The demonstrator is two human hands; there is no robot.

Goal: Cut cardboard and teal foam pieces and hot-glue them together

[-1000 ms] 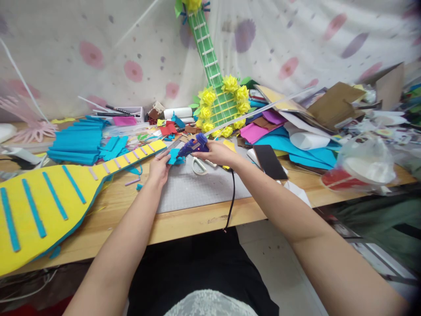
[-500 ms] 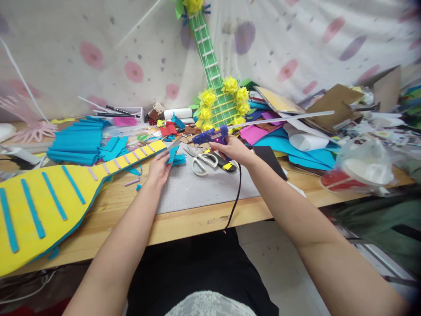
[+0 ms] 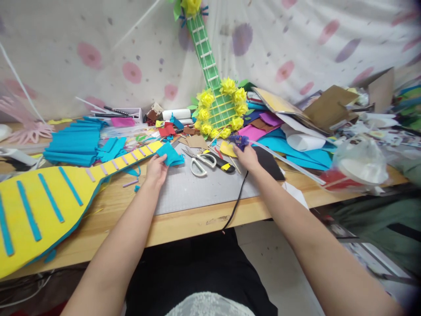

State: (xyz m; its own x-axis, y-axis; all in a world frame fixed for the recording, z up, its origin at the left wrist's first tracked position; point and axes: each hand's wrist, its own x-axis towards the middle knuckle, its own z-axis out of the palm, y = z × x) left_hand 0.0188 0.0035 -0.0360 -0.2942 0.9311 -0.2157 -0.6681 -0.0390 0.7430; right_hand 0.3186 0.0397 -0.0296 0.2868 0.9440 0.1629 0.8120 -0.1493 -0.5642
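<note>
Between the fingers of my left hand [image 3: 157,170] is a piece of blue crepe paper [image 3: 168,152], held near the tip of a yellow paper guitar's neck. That yellow guitar [image 3: 42,197] lies along the left of the table, with blue and lilac strips across it. My right hand [image 3: 246,156] grips a blue glue gun [image 3: 239,140], partly hidden by the fingers; a long glue stick [image 3: 289,162] sticks out behind it to the right. White-handled scissors [image 3: 199,165] and a black-and-yellow utility knife [image 3: 226,166] lie on the grey cutting mat [image 3: 197,197] between my hands.
A green paper guitar [image 3: 213,92] with yellow flowers leans on the curtain. Blue crepe paper [image 3: 72,142] lies back left. Coloured sheets and cardboard [image 3: 332,103] are piled back right. A bagged tub [image 3: 355,169] stands at the right. The glue gun's cord [image 3: 235,206] hangs over the front edge.
My right hand has moved right and down with the glue gun, and the glue stick now slants down to the right. The blue paper in my left hand has turned flatter to view.
</note>
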